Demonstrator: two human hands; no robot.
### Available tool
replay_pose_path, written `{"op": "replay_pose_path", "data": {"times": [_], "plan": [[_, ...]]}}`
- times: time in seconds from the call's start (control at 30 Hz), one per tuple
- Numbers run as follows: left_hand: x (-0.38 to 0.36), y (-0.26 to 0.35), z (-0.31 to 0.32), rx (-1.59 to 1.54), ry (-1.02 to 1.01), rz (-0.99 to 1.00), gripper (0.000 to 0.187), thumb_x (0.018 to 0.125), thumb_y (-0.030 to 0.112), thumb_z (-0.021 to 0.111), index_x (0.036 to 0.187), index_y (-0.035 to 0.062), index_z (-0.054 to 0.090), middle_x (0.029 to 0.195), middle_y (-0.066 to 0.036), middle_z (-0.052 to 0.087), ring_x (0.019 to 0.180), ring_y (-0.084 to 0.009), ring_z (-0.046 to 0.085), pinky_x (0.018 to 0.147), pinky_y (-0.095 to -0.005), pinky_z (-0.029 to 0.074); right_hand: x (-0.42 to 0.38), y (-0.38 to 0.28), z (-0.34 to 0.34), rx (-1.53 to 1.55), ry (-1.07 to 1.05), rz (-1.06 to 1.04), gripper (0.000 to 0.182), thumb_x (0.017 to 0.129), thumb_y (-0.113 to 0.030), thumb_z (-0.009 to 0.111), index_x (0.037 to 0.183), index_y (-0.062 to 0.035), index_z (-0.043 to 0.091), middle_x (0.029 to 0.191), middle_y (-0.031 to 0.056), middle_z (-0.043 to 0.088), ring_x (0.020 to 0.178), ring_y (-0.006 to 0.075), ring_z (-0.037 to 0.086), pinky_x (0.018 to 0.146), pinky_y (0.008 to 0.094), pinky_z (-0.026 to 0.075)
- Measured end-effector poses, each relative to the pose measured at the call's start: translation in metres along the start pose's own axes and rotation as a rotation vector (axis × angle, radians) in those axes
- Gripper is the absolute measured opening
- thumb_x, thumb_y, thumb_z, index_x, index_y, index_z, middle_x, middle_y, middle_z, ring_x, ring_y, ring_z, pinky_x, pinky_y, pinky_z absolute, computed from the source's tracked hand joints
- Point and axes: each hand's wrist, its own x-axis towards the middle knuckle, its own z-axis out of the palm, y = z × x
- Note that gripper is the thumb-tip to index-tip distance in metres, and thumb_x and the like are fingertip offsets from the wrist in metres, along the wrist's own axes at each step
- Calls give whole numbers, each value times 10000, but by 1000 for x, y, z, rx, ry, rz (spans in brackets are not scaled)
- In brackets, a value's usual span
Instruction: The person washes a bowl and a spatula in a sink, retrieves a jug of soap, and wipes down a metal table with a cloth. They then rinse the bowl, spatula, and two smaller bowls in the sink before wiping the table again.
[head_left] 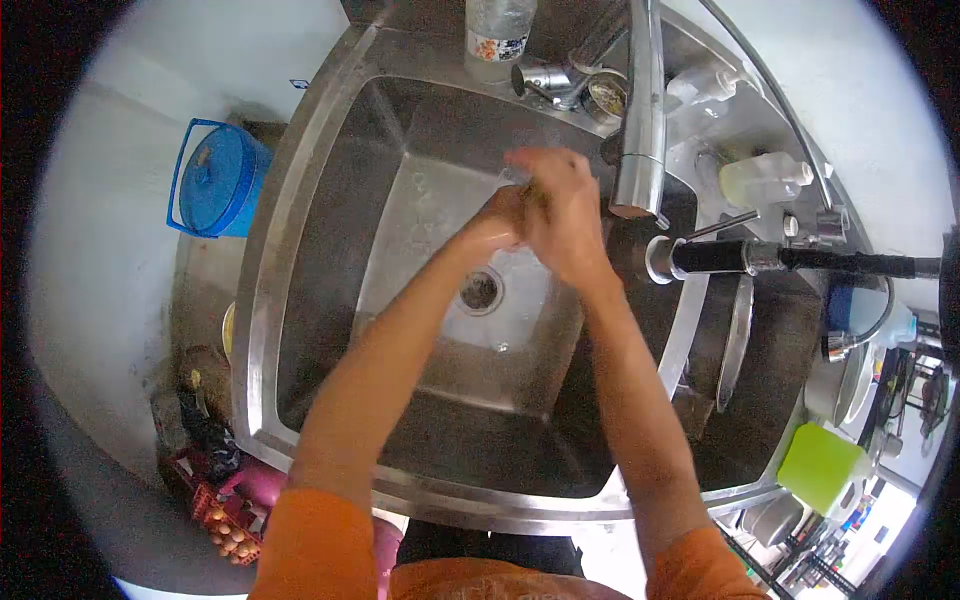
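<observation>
The left hand and right hand are meeting above the sink, between its drain and far edge, near the tap. They are overlapping, so I cannot tell whether they are gripping anything.

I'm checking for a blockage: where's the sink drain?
The head view shows the drain near the centre of the large basin's floor, between the forearms, below the left hand in frame.

Hands blurred, left one partly hidden, bottle cut off above
</observation>
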Motion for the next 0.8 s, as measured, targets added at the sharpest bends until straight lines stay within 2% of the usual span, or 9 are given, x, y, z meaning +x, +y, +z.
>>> {"op": "replay_pose_path", "data": {"times": [0.13, 0.2, 0.3, 0.37, 0.47, 0.57, 0.67, 0.73, 0.8], "plan": [[-26, -8, 3, 445, -283, 106, 353, 747, 93, 627, 1079, -21, 584, 932, -123, 664, 849, -238, 627, 745, -378, 495, -58, -2, 5, -357, -339, 31, 535, 785, -106, 618, 1302, -96, 482, 1107, 172, 643, 960, 305, 644, 839, 402, 513], [-42, -21, 23, 595, -60, 27, 320, 739, 124, 672, 1006, -33, 595, 961, -188, 664, 884, -339, 644, 770, -425, 506, -68, -3, 21, -227, -672, 339, 484, 804, -98, 605, 1276, -90, 497, 1100, 152, 656, 893, 294, 677, 764, 403, 543], [-48, -75, 50, 800, 85, 13, 367, 718, 148, 722, 1010, -31, 588, 959, -228, 657, 926, -388, 643, 776, -457, 514, -91, -17, 33, -302, -992, 361, 433, 839, -110, 587, 1257, -93, 478, 1058, 133, 665, 827, 298, 694, 677, 411, 560], [-75, -81, 66, 864, 25, -37, 430, 712, 145, 733, 1065, -32, 564, 901, -249, 657, 931, -387, 649, 759, -470, 526, -140, -20, 63, -316, -941, 323, 462, 833, -108, 622, 1268, -84, 467, 1026, 145, 666, 820, 294, 693, 688, 419, 561], [-110, -82, 85, 834, 50, -62, 531, 754, 182, 730, 1184, -21, 493, 959, -217, 656, 912, -340, 663, 774, -431, 531, -160, -55, 16, -63, -849, 579, 489, 822, -60, 631, 1289, -60, 488, 1078, 177, 645, 913, 320, 671, 763, 444, 549], [-142, -58, 102, 424, 13, -118, 625, 750, 187, 755, 1259, -11, 452, 1055, -144, 634, 910, -260, 653, 782, -377, 523, -198, -78, -46, 394, -251, 712, 525, 825, -21, 622, 1333, -53, 493, 1175, 223, 598, 1060, 356, 608, 881, 439, 507], [-179, -15, 130, 83, -190, -160, 689, 785, 154, 750, 1346, -25, 390, 1173, -107, 564, 969, -188, 603, 782, -313, 514, -227, -96, -115, 569, -77, 693, 512, 844, -77, 605, 1343, -83, 492, 1224, 251, 541, 1154, 426, 527, 972, 439, 449], [-207, 23, 174, -5, -290, -163, 710, 818, 160, 730, 1385, -38, 352, 1252, -123, 531, 1025, -190, 585, 799, -314, 516, -252, -114, -171, 352, 54, 655, 574, 813, -67, 653, 1365, -89, 495, 1201, 225, 572, 1185, 392, 514, 1008, 445, 411], [-240, 44, 227, 5, -323, -17, 616, 849, 151, 699, 1366, 1, 400, 1203, -85, 553, 1019, -163, 582, 821, -311, 498, -281, -138, -236, 39, 101, 627, 505, 810, -150, 660, 1302, -91, 561, 1174, 205, 581, 1046, 385, 557, 961, 450, 424]]}}
